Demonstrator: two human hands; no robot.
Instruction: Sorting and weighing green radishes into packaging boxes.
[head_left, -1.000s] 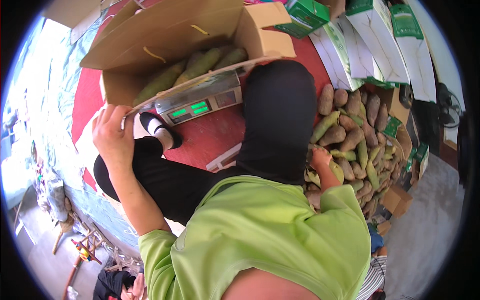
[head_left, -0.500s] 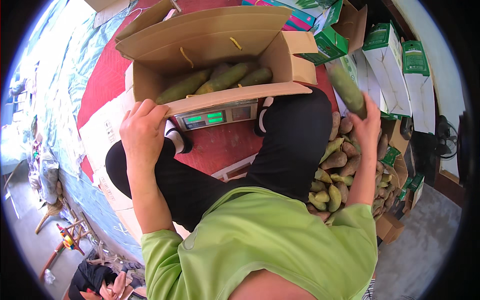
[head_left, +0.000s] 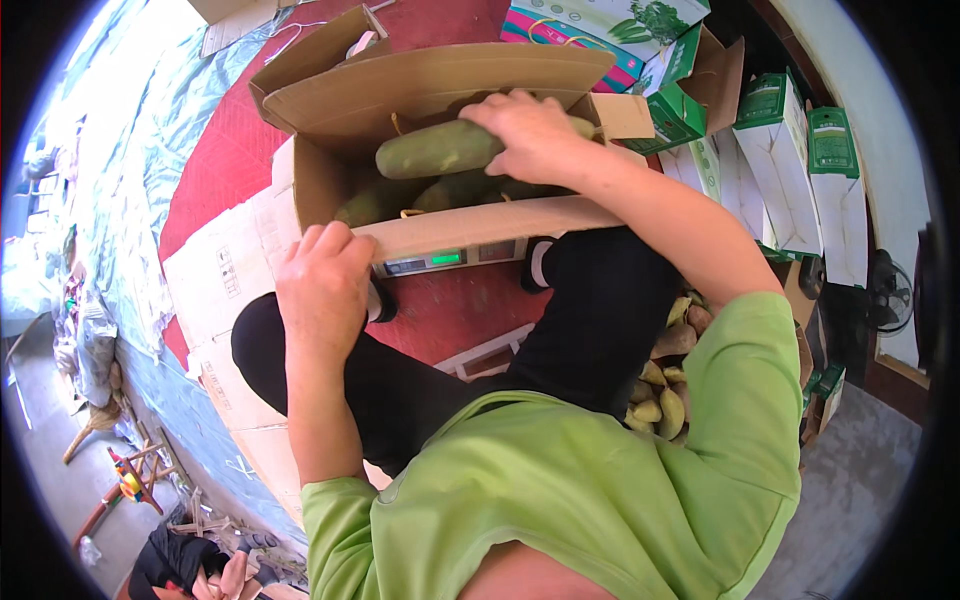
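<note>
A brown cardboard box (head_left: 318, 185) stands open in front of me on a scale with a lit green display (head_left: 445, 258). My left hand (head_left: 328, 272) is closed over the near left edge of the box. Above its opening, my right hand (head_left: 528, 138) grips a long green vegetable (head_left: 435, 150), radish- or gourd-like, lying crosswise. More such vegetables (head_left: 372, 200) rest lower in the box, partly covered by the held one and the near flap (head_left: 490, 228).
A heap of brown and green produce (head_left: 660, 395) lies right of my leg, partly hidden by my arm. White and green cartons (head_left: 780, 165) stand at the right, near a black fan (head_left: 888, 290). Flattened cardboard (head_left: 225, 275) covers floor at the left. Another person (head_left: 190, 560) shows at lower left.
My right hand has swung from the right side to over the box, bringing the long green vegetable with it. My left hand still holds the box edge. The view has shifted slightly.
</note>
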